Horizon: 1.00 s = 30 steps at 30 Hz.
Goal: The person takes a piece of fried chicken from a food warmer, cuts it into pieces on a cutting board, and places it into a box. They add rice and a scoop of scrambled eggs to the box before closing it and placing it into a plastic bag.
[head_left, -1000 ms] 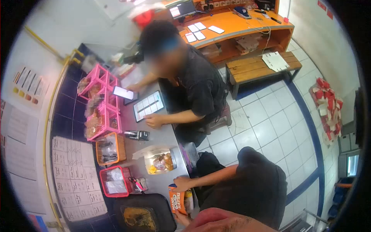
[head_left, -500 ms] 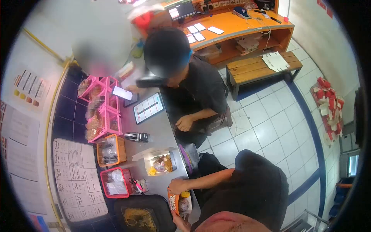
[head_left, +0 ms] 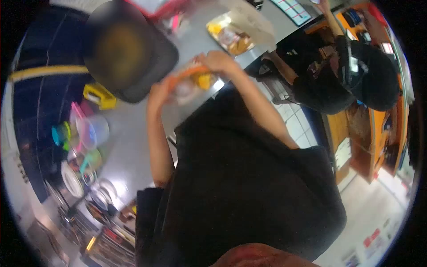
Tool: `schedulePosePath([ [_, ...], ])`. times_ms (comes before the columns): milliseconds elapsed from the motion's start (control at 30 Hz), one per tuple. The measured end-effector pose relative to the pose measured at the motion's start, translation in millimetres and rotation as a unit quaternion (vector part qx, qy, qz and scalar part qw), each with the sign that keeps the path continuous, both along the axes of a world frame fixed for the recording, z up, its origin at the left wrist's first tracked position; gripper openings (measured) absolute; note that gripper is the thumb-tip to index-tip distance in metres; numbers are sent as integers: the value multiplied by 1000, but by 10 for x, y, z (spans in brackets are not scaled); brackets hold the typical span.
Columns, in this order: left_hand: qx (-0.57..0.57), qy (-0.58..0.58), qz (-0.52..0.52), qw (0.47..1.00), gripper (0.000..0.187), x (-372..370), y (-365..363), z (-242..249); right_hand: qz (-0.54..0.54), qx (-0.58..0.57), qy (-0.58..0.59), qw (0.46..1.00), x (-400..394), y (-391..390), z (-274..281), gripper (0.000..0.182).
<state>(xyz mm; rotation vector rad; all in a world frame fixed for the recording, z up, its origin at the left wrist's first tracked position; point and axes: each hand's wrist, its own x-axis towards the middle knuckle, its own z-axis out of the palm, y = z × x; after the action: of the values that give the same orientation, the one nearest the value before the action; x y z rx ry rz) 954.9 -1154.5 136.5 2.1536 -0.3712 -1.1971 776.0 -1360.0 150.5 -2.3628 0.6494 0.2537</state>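
Between my two hands is a food box [head_left: 186,74] with an orange printed edge, blurred by motion. My left hand [head_left: 160,94] closes on its left end, and my right hand [head_left: 218,62] grips the edge at its upper right. Inside the box show a yellow item [head_left: 203,81] and a pale round item [head_left: 184,87], too smeared to name. Beyond my right hand, a second open box [head_left: 229,33] holds brown food and something yellow.
A black bin-like container [head_left: 162,55] stands beside my left hand. Farther left on the metal counter [head_left: 133,142] are a yellow object [head_left: 100,96], a clear plastic tub [head_left: 95,131] and bowls. At the right sits a co-worker [head_left: 320,84] in dark clothes, near a tablet [head_left: 293,11].
The view has swung toward the counter's left part, bringing tubs and metal equipment into sight. Both hands remain on the orange-edged box. The co-worker now appears at the right, one arm stretched out.
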Motion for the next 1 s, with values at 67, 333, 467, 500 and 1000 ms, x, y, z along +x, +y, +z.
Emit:
schedulePosePath([
  [67,13,-9,-21,1000,68,-7,-32,65,-57,71,48,995,40,11,91,47],
  [333,10,-19,-13,1000,66,232,-161,-36,-157,111,90,977,266,-94,94,79],
  [467,-109,-190,-89,972,58,88,-50,-389,-59,-48,4,997,120,67,-362,71],
  [500,-141,-247,-81,955,57,-51,-11,-403,-11,-111,37,993,41,189,-441,48],
  [1000,-194,-537,-337,748,79,-328,-33,-20,192,-193,-210,939,-282,-45,-239,93],
])
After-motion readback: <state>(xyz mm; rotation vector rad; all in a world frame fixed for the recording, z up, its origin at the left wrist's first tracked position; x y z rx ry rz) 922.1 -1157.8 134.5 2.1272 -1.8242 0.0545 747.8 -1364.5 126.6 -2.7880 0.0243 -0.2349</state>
